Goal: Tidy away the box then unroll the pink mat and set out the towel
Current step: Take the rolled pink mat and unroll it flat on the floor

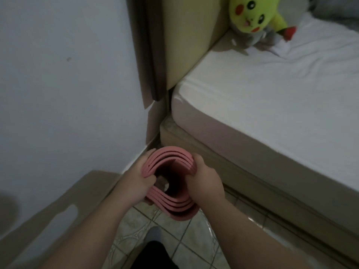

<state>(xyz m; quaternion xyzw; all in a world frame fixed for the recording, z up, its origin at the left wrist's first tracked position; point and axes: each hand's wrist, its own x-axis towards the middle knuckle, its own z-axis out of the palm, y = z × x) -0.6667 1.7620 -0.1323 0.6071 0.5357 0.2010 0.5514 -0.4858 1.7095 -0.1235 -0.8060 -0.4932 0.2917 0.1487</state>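
The pink mat (171, 183) is rolled into a loose coil of several layers and is held on end, so that its long axis runs roughly along the camera's line of sight, down toward the floor. The open upper end of the roll faces the camera, and the hollow core is visible between the hands. The roll is squeezed into an oval, wider from near to far than from side to side.

The left hand (136, 181) grips the left edge of the roll, with the fingers curled over the layers and into the core. The right hand (206, 179) grips the right edge in the same way, with the thumb side on the outer surface and the fingers curled inward. Both hands hold the mat between the wall and the bed.

The mat is in the narrow gap near the room corner, above a tiled floor (180, 247) with a pale patterned finish. A cardboard box (81, 206) with a hand slot stands against the pale wall (64, 84) at left. The bed (272, 105) at right carries a white fitted sheet over a beige base, with a padded headboard (186, 41) behind it. A yellow plush toy (252, 14) lies at the head of the bed.
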